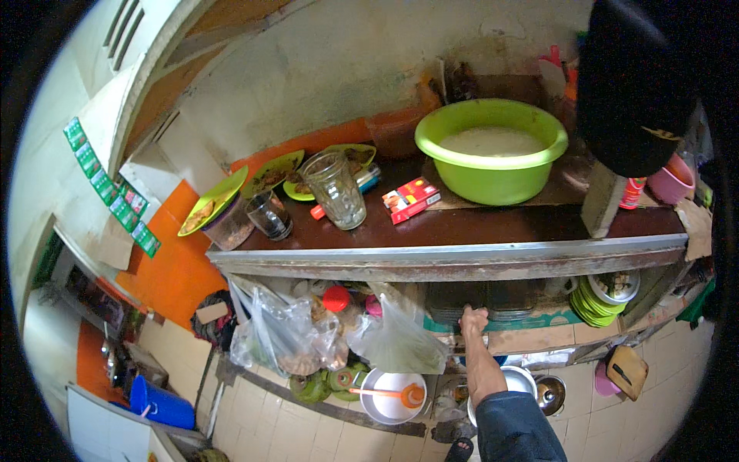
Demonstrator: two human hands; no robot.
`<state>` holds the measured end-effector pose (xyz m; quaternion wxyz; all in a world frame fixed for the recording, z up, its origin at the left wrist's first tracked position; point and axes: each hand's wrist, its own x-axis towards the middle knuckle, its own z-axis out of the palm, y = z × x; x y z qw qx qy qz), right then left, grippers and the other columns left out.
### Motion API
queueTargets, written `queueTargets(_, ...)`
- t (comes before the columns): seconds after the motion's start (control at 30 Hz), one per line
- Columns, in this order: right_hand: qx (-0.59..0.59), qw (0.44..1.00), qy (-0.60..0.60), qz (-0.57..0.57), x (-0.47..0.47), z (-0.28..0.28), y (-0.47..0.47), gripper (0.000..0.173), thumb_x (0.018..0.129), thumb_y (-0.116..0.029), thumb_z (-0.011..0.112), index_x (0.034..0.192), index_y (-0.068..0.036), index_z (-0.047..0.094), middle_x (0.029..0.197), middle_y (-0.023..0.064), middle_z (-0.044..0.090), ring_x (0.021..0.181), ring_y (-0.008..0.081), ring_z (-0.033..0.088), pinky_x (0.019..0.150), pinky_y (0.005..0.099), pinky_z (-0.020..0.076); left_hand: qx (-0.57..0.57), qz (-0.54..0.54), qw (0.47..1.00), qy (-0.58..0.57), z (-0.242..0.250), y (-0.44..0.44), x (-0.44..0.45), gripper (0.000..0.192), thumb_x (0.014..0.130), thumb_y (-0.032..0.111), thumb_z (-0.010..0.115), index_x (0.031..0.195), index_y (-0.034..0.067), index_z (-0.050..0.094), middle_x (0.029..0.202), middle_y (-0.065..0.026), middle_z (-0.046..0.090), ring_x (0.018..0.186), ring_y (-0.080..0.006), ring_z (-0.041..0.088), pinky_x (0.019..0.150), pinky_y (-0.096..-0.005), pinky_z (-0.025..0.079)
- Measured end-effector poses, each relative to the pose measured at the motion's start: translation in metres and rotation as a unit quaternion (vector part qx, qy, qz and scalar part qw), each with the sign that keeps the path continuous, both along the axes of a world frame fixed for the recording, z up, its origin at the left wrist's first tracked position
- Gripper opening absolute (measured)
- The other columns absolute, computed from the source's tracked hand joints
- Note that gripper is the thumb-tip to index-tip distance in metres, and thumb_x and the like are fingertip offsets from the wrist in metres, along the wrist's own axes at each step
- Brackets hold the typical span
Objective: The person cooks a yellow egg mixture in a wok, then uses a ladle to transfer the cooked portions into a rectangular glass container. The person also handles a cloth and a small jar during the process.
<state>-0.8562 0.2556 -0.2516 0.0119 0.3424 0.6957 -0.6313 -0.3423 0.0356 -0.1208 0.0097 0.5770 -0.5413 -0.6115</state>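
My right hand (pixel 474 319), at the end of a dark blue sleeve, reaches into the shelf below a brown countertop. Its curled fingers are at the front of a stack of dark, clear-looking trays or containers (pixel 511 309) on a green cloth; whether they grip one cannot be told. My left hand is out of view. On the countertop above stand a green plastic basin (pixel 491 179) holding whitish liquid, a red cigarette packet (pixel 411 199), a ribbed glass mug (pixel 338 193) and a dark-looking glass (pixel 270 216). Green plates with food remains (pixel 213 199) lie further left.
Plastic bags (pixel 404 341) hang left of my hand. Green plates (pixel 589 306) are stacked under a bowl at right. Below are a white-filled pot (pixel 384 407) with an orange ladle, green gas cylinders (pixel 312 387), and a cutting board with a knife (pixel 629 367). A black shape blocks the upper right.
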Motion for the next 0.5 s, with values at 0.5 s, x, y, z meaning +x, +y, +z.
queueTargets(0.5, -0.045, 0.999, -0.013, -0.003, -0.035, 0.017, 0.007, 0.033, 0.082, -0.023, 0.06, 0.073, 0.009, 0.06, 0.061, 0.018, 0.062, 0.047, 0.0272, 0.062, 0.037, 0.0366, 0.0504, 0.016, 0.008, 1.0, 0.012, -0.007, 0.013, -0.012, 0.047, 0.092, 0.042, 0.046, 0.114, 0.002, 0.055, 0.104, -0.0145, 0.062, 0.084, -0.0258, 0.063, 0.076, -0.0367, 0.052)
